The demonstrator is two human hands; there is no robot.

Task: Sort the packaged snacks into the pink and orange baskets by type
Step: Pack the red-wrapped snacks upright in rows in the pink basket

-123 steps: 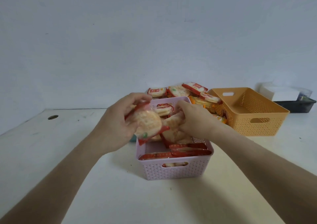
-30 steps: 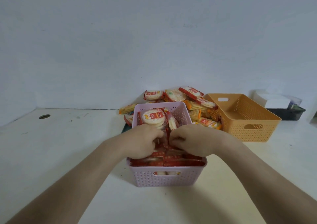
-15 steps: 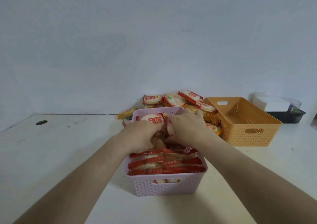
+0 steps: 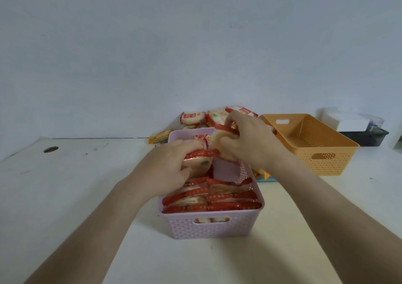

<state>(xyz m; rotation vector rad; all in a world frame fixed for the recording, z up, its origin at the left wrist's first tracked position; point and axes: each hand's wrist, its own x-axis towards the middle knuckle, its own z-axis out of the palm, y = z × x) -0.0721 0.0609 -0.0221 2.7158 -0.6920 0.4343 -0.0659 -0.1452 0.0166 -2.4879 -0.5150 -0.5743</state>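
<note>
Meanwhile both hands, left hand (image 4: 171, 170) and right hand (image 4: 250, 142), clamp red snack packets (image 4: 202, 154) over the pink basket (image 4: 208, 227) bare far half.

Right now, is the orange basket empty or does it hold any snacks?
Empty, as far as the view shows: the orange basket shows only its bare perforated floor and walls, while red-wrapped snack packets fill the pink basket.

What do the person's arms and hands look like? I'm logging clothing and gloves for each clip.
Both arms are bare from the bottom edge of the frame up to the wrists, with no sleeves showing. The left hand and the right hand wear no gloves. No watch, bracelet or ring can be seen on the parts in view.
</note>
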